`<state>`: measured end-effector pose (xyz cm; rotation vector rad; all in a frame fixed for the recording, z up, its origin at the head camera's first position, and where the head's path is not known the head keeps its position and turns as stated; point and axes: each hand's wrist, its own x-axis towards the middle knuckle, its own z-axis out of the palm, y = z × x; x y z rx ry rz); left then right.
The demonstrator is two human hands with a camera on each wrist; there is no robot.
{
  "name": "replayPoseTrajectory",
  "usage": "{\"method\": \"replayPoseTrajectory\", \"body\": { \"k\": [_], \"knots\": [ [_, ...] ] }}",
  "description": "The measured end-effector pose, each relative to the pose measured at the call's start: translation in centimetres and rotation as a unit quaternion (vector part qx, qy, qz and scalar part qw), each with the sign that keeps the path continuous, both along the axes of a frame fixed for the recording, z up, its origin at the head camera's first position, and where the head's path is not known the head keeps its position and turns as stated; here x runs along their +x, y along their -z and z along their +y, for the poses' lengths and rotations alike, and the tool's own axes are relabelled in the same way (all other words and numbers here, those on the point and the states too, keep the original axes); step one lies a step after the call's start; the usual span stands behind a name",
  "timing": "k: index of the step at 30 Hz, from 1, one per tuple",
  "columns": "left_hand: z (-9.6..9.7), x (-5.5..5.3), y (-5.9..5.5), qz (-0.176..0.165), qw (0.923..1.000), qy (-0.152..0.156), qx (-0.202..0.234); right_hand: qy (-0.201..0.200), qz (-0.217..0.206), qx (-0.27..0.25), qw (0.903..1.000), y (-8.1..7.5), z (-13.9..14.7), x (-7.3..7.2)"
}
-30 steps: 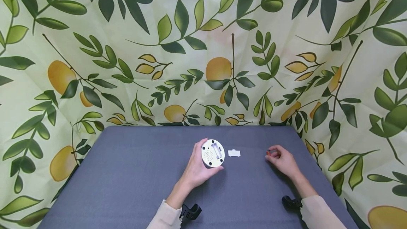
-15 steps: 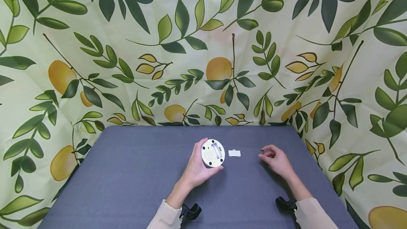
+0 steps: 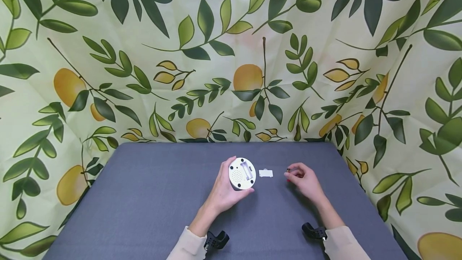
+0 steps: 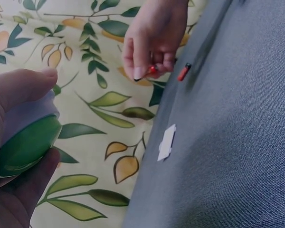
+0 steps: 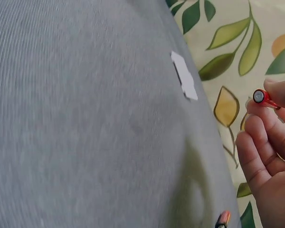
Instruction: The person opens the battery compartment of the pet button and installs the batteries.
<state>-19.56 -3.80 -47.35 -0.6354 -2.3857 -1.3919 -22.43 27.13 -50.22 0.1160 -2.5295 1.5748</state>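
Note:
My left hand (image 3: pixel 224 192) grips a round white device (image 3: pixel 237 175) by its rim, its underside with a bare battery slot turned up. The device's other side looks green in the left wrist view. Between thumb and fingertips, my right hand (image 3: pixel 306 183) pinches a small red battery (image 5: pixel 260 97) above the table. A second red battery (image 4: pixel 184 72) lies on the table near that hand; the right hand mostly hides it in the head view. The white battery cover (image 3: pixel 266 173) lies flat between the two hands, touched by neither.
A grey cloth-covered table (image 3: pixel 144 196) spreads under both hands. Behind it and along its sides hangs a cloth (image 3: pixel 213 103) printed with leaves and fruit. Each wrist wears a black camera mount (image 3: pixel 217 240).
My right hand has moved left with the pinched battery, closer to the battery cover. The left hand and the device have stayed in place.

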Motion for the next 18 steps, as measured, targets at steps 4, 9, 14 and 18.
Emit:
{"method": "replayPoseTrajectory", "body": {
  "k": [4,9,14,18],
  "knots": [
    [0.0,0.0,0.0,-0.005,1.0000,0.002,0.000,-0.012,0.018,-0.005,0.9998,-0.4,-0.7,0.1],
    [0.1,0.1,0.0,-0.015,0.9999,0.004,-0.003,-0.022,0.034,-0.013,0.9991,-0.9,-1.6,0.3],
    [0.1,0.1,0.0,-0.016,0.9998,0.006,-0.002,-0.025,0.038,-0.020,0.9988,-2.2,-2.7,0.9],
    [0.1,-0.1,0.0,-0.011,0.9999,0.009,0.002,-0.026,0.035,-0.025,0.9987,-4.8,-4.2,2.2]
  ]
}}
